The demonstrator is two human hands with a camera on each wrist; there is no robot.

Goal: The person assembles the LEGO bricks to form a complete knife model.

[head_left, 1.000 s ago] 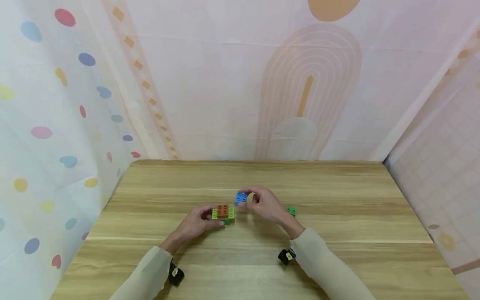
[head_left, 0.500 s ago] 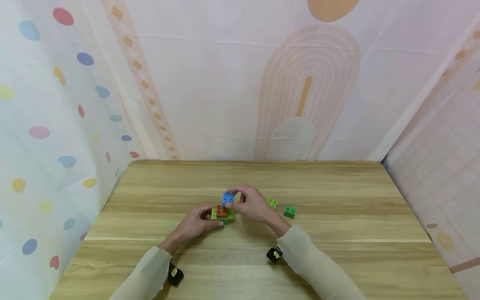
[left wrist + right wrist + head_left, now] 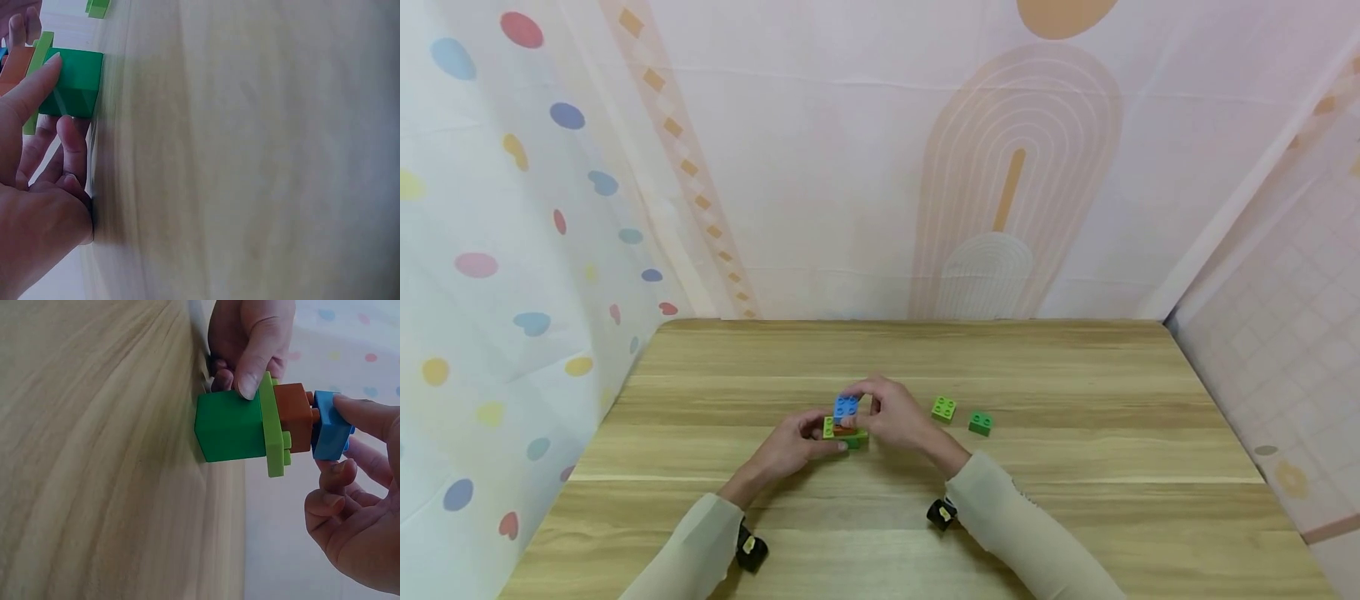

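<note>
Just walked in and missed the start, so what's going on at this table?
A person is stacking toy bricks on a wooden table. The left hand holds a small stack at its dark green base brick, which carries a light green plate and an orange brick. The right hand pinches a blue brick against the orange brick's studs; it looks tilted, not fully seated. Two loose green bricks lie to the right.
</note>
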